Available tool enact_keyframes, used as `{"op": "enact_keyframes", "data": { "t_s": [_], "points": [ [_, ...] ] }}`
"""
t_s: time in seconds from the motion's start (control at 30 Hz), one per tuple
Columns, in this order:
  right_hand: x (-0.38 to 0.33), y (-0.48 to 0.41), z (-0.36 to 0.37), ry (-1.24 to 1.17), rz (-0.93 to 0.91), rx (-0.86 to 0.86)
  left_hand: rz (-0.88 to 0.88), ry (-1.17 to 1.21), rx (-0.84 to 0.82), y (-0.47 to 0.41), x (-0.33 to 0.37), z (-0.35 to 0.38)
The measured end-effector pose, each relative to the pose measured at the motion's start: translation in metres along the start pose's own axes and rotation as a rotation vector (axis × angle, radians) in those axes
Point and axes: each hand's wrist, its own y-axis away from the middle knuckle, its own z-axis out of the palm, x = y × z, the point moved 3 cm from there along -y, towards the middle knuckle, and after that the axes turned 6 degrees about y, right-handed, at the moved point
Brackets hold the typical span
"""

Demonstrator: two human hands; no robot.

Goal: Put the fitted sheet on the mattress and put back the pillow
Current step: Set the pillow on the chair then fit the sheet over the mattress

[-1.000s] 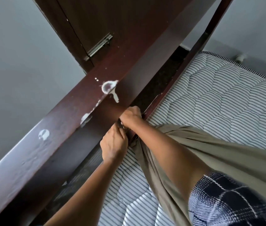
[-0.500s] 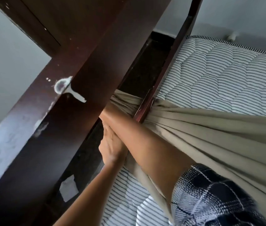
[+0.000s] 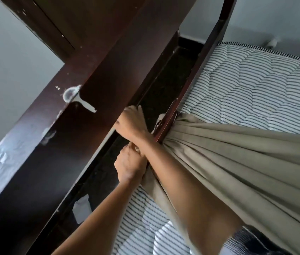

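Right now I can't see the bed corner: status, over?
Right hand shut on sheet, down in the frame gap. Left hand pinching sheet beside it. Mattress mostly bare. Rail crowds the grip.

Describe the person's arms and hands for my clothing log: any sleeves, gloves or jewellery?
Both forearms are bare, and neither the left hand nor the right hand wears a glove; no ring, watch or bracelet shows. The only clothing visible is a dark navy short sleeve with white plaid lines on the right upper arm. The left arm shows no sleeve within the frame.
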Motion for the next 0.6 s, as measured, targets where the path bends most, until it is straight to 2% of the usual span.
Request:
{"op": "enact_keyframes", "data": {
  "t_s": [0.03,0.17,0.3,0.37,0.4,0.47,0.6],
  "points": [
    [0.009,0.002,0.003,-0.041,0.009,0.063,0.009,-0.016,0.006,0.000,0.003,0.000],
    [0.067,0.042,-0.017,-0.250,0.109,0.521,0.024,-0.007,0.065,0.000,0.006,0.000],
    [0.115,0.074,-0.032,-0.153,0.217,0.701,0.034,0.028,0.055,-0.001,0.004,0.000],
    [0.137,0.079,-0.028,-0.128,0.330,0.613,0.029,0.032,0.047,-0.001,0.005,0.000],
    [0.143,0.078,-0.025,-0.116,0.368,0.488,0.027,0.033,0.048,-0.001,0.005,0.000],
    [0.147,0.080,-0.014,-0.012,0.359,0.192,0.022,0.037,0.044,-0.001,0.004,0.000],
    [0.141,0.101,-0.005,0.069,0.331,-0.085,0.011,0.045,0.034,-0.003,0.003,0.001]
  ]
}}
